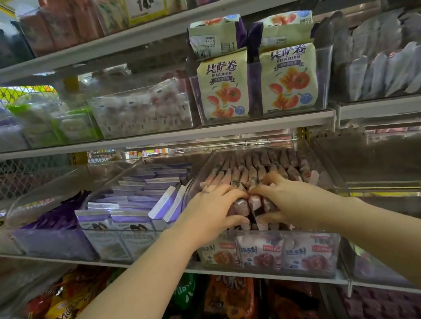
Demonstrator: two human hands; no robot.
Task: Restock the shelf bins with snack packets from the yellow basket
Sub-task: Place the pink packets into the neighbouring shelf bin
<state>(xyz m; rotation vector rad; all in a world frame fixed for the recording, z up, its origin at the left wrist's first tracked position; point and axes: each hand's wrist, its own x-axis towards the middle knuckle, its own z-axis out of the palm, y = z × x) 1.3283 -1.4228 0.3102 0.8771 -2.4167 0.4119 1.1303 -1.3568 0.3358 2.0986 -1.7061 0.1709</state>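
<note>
Fingers (229,194) of left hand (209,213), right hand (293,202) gripping snack packets (242,206) | in clear bin (196,180) | white store shelf (59,260)

White shelf board (59,258), clear bins (55,245) touching side by side on it, purple packets (137,207) left, pink packets (256,170) right

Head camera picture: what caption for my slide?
Left hand and right hand grip snack packets in a clear bin.

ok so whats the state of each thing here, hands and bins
left hand, gripping pink packets at the bin's front
right hand, gripping pink packets beside it
middle bin, nearly full, rows upright
purple packets, standing in the left bin
right bin, looks empty
tomato packs, upright, two more lying on top
</note>
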